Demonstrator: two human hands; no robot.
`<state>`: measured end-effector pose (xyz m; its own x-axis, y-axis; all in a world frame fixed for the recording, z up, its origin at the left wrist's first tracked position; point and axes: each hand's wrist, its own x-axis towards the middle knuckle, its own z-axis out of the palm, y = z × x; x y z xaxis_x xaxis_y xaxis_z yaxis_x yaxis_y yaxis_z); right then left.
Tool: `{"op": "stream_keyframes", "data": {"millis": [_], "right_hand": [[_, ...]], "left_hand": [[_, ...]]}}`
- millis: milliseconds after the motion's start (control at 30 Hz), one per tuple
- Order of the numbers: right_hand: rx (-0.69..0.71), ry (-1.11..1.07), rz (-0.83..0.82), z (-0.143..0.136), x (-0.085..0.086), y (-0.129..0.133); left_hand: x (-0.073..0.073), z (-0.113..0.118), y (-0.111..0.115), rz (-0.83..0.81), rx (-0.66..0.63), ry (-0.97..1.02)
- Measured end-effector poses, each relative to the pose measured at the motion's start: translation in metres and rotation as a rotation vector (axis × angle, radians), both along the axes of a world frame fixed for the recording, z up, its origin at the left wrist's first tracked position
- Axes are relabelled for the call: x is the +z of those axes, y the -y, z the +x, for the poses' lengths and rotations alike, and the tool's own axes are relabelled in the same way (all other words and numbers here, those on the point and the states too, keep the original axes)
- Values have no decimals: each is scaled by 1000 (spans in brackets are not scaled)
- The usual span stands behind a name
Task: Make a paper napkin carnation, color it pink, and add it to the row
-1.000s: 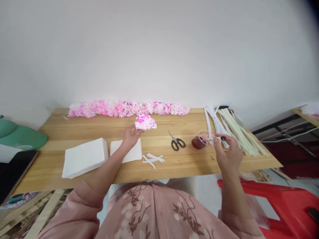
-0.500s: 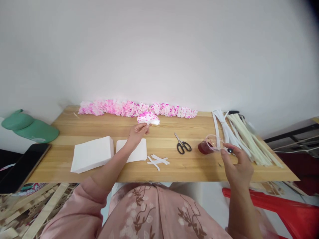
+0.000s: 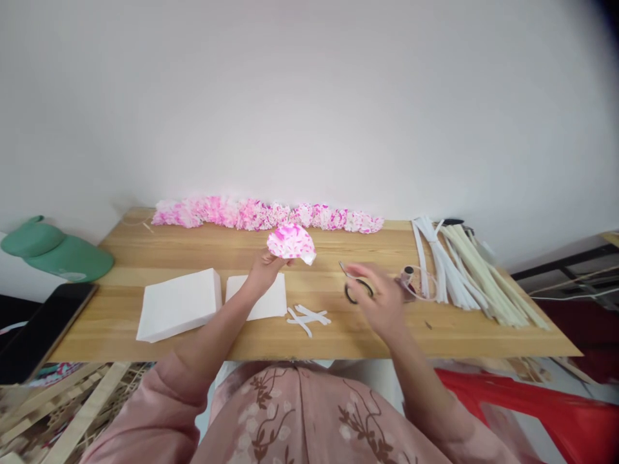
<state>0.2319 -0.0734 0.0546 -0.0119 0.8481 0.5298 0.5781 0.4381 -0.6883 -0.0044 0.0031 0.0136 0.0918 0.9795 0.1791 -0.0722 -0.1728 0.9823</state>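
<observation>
Above the pale wood-grained table [image 3: 207, 250], between its middle and back edge, the left hand [image 3: 265, 270] pinches the pink-and-white speckled paper fan [image 3: 291, 243] by its lower end. I'd think a light, steady pinch there best holds the folds without crushing the rim. Beside the black-handled metal scissors [image 3: 347, 294], the right hand [image 3: 381, 298] is blurred; whether it grips anything, I can't tell. It partly covers those scissors, and the left fingertips disappear behind the paper.
</observation>
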Motion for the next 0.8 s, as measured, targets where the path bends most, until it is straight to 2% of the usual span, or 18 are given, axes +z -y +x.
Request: {"op": "stream_keyframes", "data": {"millis": [67,167,300,433,533,633,800], "right_hand": [[144,-32,-170,-23,-9,-27],[268,-83,-156,-44,-15,-55],[338,-71,-31,-55,-10,-67],[340,-142,-18,-59,-11,-69],[333,-195,-16,-60,-20,-71],[329,-230,-52,-58,-32,-75],[313,-277,-125,-51,-43,-81]], "left_hand": [[-3,2,1,56,-10,-2],[-5,3,0,172,-40,-49],[-5,3,-1,293,30,-157],[-4,2,0,395,90,-269],[-4,3,2,381,55,-317],[-3,5,3,282,8,-336],[1,6,0,205,-34,-236]]}}
